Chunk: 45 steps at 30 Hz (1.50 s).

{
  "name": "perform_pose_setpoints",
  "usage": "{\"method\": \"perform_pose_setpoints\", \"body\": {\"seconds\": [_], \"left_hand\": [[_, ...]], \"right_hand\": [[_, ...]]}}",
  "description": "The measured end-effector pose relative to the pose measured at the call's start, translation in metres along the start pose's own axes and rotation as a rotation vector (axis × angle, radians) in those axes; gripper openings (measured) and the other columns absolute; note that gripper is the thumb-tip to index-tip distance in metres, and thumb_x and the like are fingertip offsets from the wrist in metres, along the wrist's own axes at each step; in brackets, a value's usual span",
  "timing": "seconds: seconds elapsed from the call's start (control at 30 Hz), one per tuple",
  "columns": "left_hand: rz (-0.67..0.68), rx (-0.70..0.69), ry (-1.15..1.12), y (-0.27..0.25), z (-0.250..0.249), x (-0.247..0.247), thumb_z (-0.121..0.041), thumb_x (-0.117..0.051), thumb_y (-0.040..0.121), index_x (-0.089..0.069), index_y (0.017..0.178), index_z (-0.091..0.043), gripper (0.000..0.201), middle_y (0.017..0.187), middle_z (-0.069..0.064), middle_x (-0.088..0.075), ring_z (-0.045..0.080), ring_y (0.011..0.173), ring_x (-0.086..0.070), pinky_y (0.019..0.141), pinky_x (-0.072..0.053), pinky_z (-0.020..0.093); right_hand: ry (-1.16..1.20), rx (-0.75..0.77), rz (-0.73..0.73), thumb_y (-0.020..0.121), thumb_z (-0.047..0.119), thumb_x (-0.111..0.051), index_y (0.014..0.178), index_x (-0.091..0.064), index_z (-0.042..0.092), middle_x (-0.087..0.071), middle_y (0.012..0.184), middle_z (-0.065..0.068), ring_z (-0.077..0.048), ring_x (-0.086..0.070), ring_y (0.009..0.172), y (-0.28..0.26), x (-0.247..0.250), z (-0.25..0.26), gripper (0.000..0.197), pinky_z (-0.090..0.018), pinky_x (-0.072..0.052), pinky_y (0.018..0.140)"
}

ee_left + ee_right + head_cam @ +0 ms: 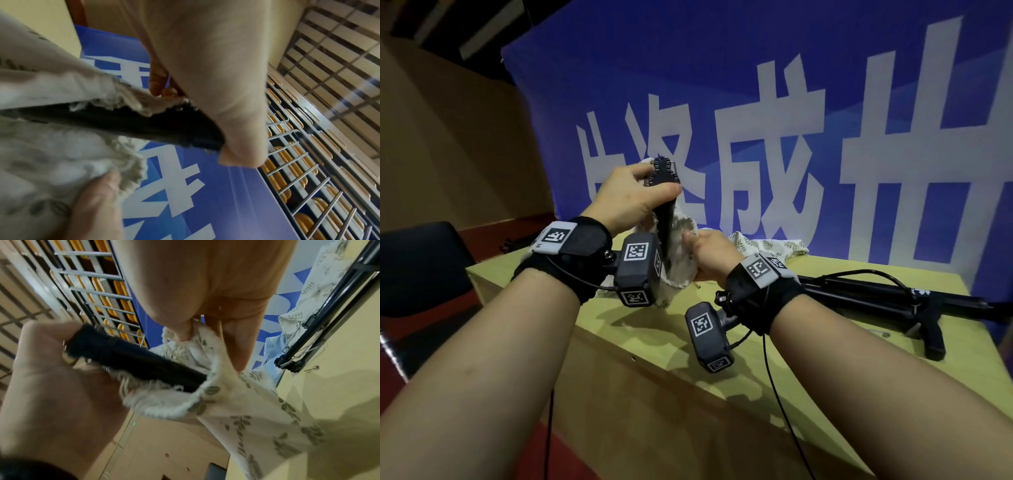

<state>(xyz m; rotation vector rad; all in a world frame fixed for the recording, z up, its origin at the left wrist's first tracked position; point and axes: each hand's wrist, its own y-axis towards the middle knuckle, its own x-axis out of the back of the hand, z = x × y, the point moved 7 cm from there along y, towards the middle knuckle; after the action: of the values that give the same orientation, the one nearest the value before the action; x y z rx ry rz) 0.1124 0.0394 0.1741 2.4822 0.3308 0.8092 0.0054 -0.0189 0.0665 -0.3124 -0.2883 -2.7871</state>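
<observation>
While the left hand (630,195) is raised at the centre left of the head view, its fingers and thumb are curled tight round the upper end of a folded black umbrella (667,214). The umbrella's rib tips stick up just above the knuckles. Its lower part runs down into a leaf-print cloth sleeve (683,255) with a frayed mouth, and the right-wrist view shows the dark shaft passing in through that opening.

Just right of and below the left hand, the right hand (714,255) pinches the sleeve's frayed edge between thumb and curled fingers. Umbrella and sleeve are held in the air above the yellow-green table (654,346). The sleeve's bottom hem hangs close to the tabletop, but whether it touches cannot be told.

Behind the right hand, near the middle of the frame, a crumpled leaf-print cloth (774,244) lies on the table. At the right of the frame a folded black tripod (876,296) lies flat on the tabletop. A blue banner (722,85) with large white characters fills the upper half of the frame behind the table.
</observation>
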Motion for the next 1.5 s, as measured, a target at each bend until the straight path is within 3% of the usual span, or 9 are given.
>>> {"method": "perform_pose_setpoints", "body": {"seconds": [0.17, 0.37, 0.5, 0.6, 0.73, 0.83, 1.03, 1.3, 1.5], "left_hand": [[-0.115, -0.016, 0.021, 0.001, 0.002, 0.010, -0.042, -0.060, 0.084, -0.057, 0.085, -0.024, 0.019, 0.079, -0.008, -0.058, 0.011, 0.075, -0.056, 0.061, -0.040, 0.023], [-0.094, 0.048, 0.095, 0.004, 0.019, 0.009, -0.033, -0.075, 0.076, -0.058, 0.094, -0.016, 0.030, 0.082, -0.004, -0.062, 0.017, 0.084, -0.062, 0.065, -0.045, 0.029], [-0.126, 0.023, 0.119, 0.004, 0.020, 0.011, -0.031, -0.074, 0.078, -0.057, 0.096, -0.016, 0.029, 0.086, -0.003, -0.061, 0.018, 0.087, -0.060, 0.068, -0.045, 0.030], [-0.186, -0.012, 0.171, 0.004, 0.017, 0.009, -0.032, -0.073, 0.079, -0.051, 0.084, -0.030, 0.023, 0.080, -0.012, -0.056, 0.014, 0.082, -0.056, 0.065, -0.040, 0.028], [-0.305, 0.009, 0.093, 0.005, 0.019, 0.018, -0.034, -0.072, 0.079, -0.054, 0.090, -0.023, 0.024, 0.081, -0.010, -0.057, 0.015, 0.083, -0.057, 0.069, -0.042, 0.028], [-0.358, 0.045, -0.012, 0.008, 0.023, 0.027, -0.030, -0.071, 0.081, -0.056, 0.091, -0.020, 0.021, 0.085, -0.006, -0.060, 0.017, 0.086, -0.059, 0.068, -0.043, 0.026], [-0.419, 0.085, -0.113, 0.010, 0.029, 0.035, -0.025, -0.068, 0.086, -0.054, 0.086, -0.019, 0.015, 0.077, -0.011, -0.054, 0.009, 0.077, -0.054, 0.052, -0.040, 0.010], [-0.439, 0.091, -0.109, 0.013, 0.042, 0.030, -0.027, -0.067, 0.086, -0.053, 0.097, -0.018, 0.020, 0.079, -0.013, -0.054, 0.001, 0.071, -0.052, 0.052, -0.037, 0.007], [-0.456, 0.076, -0.028, 0.012, 0.048, 0.028, -0.029, -0.066, 0.084, -0.058, 0.092, -0.016, 0.017, 0.075, -0.010, -0.056, 0.007, 0.070, -0.054, 0.058, -0.039, 0.019]], "right_hand": [[0.175, -0.007, -0.047, 0.101, 0.028, -0.039, 0.072, -0.056, 0.011, -0.064, 0.085, -0.019, -0.029, -0.064, 0.075, -0.005, 0.011, 0.009, 0.038, -0.036, -0.055, 0.066], [0.156, 0.022, -0.049, 0.098, 0.032, -0.043, 0.085, -0.064, 0.007, -0.070, 0.096, -0.021, -0.035, -0.068, 0.090, -0.004, 0.017, 0.015, 0.035, -0.050, -0.055, 0.085], [0.133, 0.015, -0.052, 0.101, 0.025, -0.040, 0.083, -0.056, 0.014, -0.065, 0.088, -0.010, -0.022, -0.064, 0.073, -0.002, 0.031, 0.006, 0.027, -0.028, -0.056, 0.061], [0.092, -0.035, -0.028, 0.102, 0.026, -0.040, 0.081, -0.052, 0.018, -0.060, 0.086, -0.006, -0.020, -0.063, 0.070, -0.005, 0.030, -0.004, 0.025, -0.031, -0.059, 0.063], [0.043, -0.018, -0.024, 0.095, 0.045, -0.051, 0.091, -0.053, 0.009, -0.062, 0.087, -0.012, -0.033, -0.071, 0.078, -0.013, 0.032, -0.010, 0.036, -0.043, -0.059, 0.077], [0.085, -0.055, 0.017, 0.092, 0.067, -0.031, 0.099, -0.059, 0.007, -0.064, 0.091, -0.009, -0.027, -0.066, 0.075, -0.015, 0.030, -0.025, 0.067, -0.036, -0.052, 0.069], [-0.146, -0.140, 0.211, 0.089, 0.006, -0.051, 0.119, -0.059, 0.012, -0.066, 0.112, -0.011, -0.022, -0.062, 0.075, -0.010, 0.020, -0.059, 0.032, -0.031, -0.050, 0.065], [-0.582, -0.063, 0.098, 0.091, 0.007, -0.058, 0.095, -0.071, -0.003, -0.071, 0.095, -0.020, -0.033, -0.068, 0.090, 0.013, 0.019, -0.073, 0.017, -0.045, -0.056, 0.083], [-0.479, -0.044, 0.019, 0.097, 0.016, -0.046, 0.106, -0.064, -0.005, -0.068, 0.104, -0.022, -0.029, -0.066, 0.085, 0.014, 0.028, -0.072, 0.030, -0.023, -0.053, 0.066]]}}
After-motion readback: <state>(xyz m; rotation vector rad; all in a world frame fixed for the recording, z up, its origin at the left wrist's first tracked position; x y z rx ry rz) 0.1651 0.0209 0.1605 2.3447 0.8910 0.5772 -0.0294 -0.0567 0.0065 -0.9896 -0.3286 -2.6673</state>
